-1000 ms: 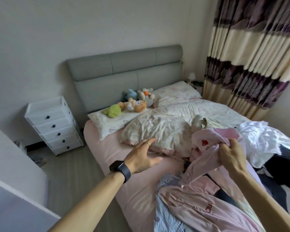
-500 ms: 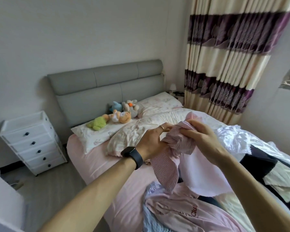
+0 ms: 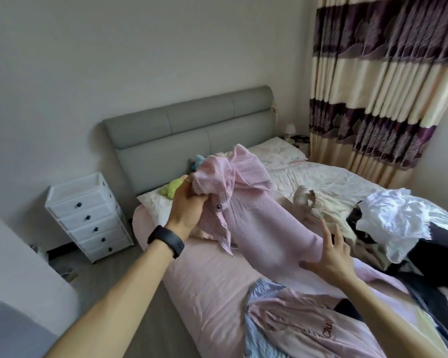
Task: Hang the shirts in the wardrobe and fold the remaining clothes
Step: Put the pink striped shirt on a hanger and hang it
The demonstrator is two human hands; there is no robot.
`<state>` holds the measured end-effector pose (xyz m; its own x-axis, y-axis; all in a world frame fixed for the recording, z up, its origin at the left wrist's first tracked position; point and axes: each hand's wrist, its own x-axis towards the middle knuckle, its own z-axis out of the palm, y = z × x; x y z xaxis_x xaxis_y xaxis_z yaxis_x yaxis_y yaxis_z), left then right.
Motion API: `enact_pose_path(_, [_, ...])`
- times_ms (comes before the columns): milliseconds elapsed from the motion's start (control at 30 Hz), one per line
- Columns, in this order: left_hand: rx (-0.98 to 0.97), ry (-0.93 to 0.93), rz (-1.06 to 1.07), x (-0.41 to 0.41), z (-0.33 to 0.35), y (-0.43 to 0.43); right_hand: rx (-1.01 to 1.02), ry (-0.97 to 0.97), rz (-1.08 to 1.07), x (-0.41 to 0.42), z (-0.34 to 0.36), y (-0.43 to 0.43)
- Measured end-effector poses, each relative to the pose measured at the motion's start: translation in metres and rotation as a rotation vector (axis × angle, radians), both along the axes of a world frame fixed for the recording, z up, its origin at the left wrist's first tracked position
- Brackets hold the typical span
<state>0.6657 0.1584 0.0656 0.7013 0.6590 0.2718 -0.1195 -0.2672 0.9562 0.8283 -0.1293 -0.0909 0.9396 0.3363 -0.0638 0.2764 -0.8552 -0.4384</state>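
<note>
A pink striped shirt (image 3: 256,215) hangs lifted above the bed, bunched at its top. My left hand (image 3: 188,209), with a black watch on the wrist, grips that bunched top near the collar. My right hand (image 3: 331,257) is spread open against the shirt's lower part, fingers straight. More clothes lie on the bed (image 3: 204,285): a pink garment with red lettering (image 3: 308,329) over a blue checked one (image 3: 259,339) at the front, a white crumpled garment (image 3: 396,220) and dark clothes (image 3: 437,244) at the right.
A grey padded headboard (image 3: 192,133) stands behind pillows and soft toys (image 3: 172,188). A white drawer unit (image 3: 88,215) stands left of the bed on the grey floor. Striped purple and cream curtains (image 3: 386,81) hang at the right. A white surface edge (image 3: 23,293) sits at lower left.
The shirt has been pulled up and spread out from the pile. My left hand now grips its top alone, and my right hand has let go and moved down, open against the cloth.
</note>
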Motion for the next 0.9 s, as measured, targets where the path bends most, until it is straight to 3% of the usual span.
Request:
enact_pose_path(100, [-0.244,-0.13,0.17,-0.025,0.016,0.032,-0.026,0.002,0.078,0.007,0.004,0.028])
enact_pose_path(200, [-0.218,-0.117,0.269,-0.058,0.025,0.069,0.286,0.065,0.14,-0.004,0.018,0.064])
enact_pose_path(367, [0.028,0.343,0.286,-0.103,-0.021,0.098,0.526,0.039,0.199,-0.039,0.067,0.119])
enact_pose_path(533, [0.027,0.715,0.077,-0.138,-0.056,0.078,0.647,0.087,0.432,-0.083,0.112,0.178])
enact_pose_path(733, [0.137,0.665,-0.132,-0.154,-0.063,0.036,0.779,0.286,0.623,-0.13,0.119,0.233])
enact_pose_path(900, [0.179,0.505,0.198,-0.167,-0.078,0.029,0.763,0.339,0.692,-0.145,0.111,0.257])
